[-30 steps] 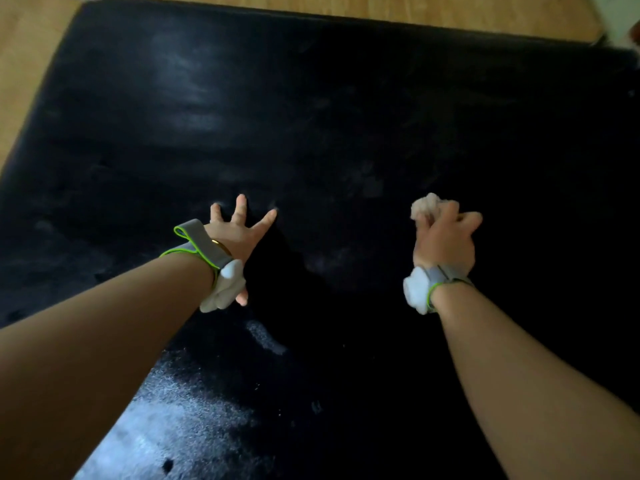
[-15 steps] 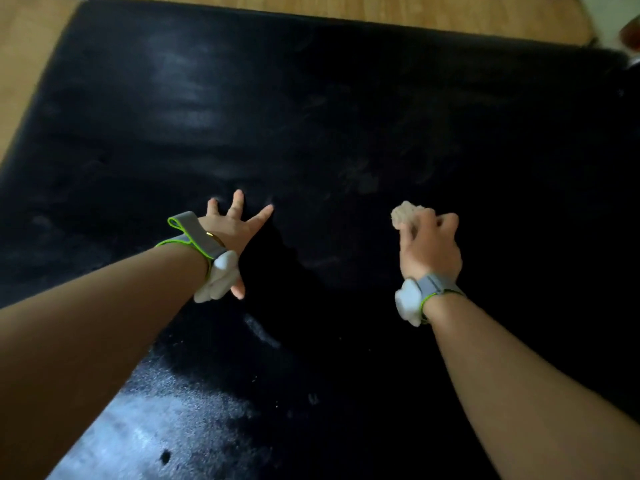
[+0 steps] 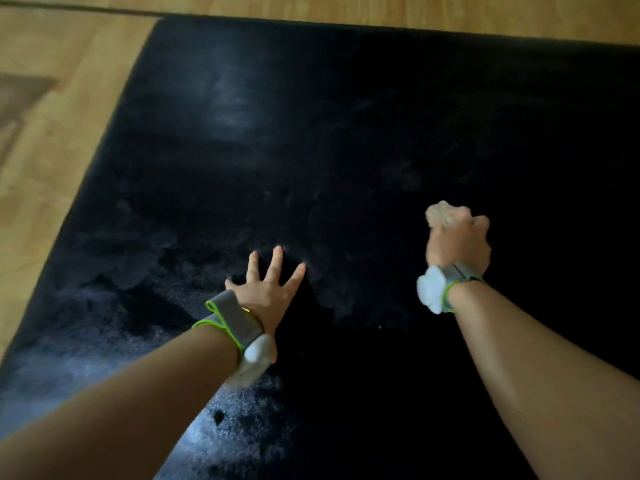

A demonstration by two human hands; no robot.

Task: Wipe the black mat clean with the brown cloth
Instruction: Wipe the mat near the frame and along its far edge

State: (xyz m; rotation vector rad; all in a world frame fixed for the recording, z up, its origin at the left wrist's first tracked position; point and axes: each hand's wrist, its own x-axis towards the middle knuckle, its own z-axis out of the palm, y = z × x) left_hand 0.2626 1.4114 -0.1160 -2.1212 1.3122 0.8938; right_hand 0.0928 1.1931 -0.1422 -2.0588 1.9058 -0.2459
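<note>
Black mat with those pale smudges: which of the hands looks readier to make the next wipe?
The right hand. It already grips the bunched brown cloth over the black mat. The left hand lies flat, fingers spread, on the mat, holding nothing.

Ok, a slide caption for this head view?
Left hand spread flat on the black mat; right hand grips the bunched brown cloth.

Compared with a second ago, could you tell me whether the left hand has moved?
Yes: the left hand slid back toward the person, closer to the dark spot on the black mat.
</note>
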